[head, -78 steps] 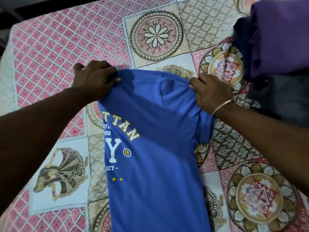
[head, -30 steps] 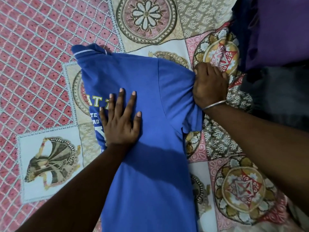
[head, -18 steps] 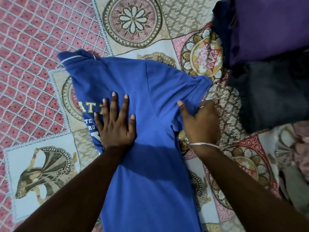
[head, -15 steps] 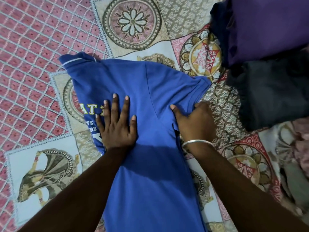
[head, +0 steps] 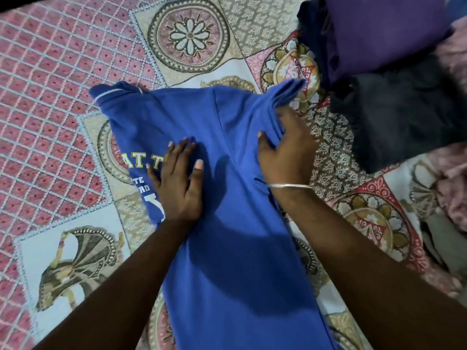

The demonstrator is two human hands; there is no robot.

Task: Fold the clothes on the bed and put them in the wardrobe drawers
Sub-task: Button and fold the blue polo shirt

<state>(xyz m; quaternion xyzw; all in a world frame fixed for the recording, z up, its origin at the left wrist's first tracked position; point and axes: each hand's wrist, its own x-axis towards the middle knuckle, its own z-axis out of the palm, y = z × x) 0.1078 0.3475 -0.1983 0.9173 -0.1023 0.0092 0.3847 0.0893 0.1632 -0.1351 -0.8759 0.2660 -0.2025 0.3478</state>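
A home bedroom: a bed [head: 75, 72] spread with a patchwork-print bedsheet of pink lattice and floral medallions, with loose clothes [head: 391, 72] piled to the right of the blue T-shirt [head: 227, 248].

Blue T-shirt [head: 227, 223] lies lengthwise on the bed, partly folded w/ left side turned in; yellow & white lettering shows near left edge; collar at top left; right sleeve [head: 283, 94] bunched & lifted; purple [head: 384, 31] & dark clothes [head: 404, 117] heaped top right.
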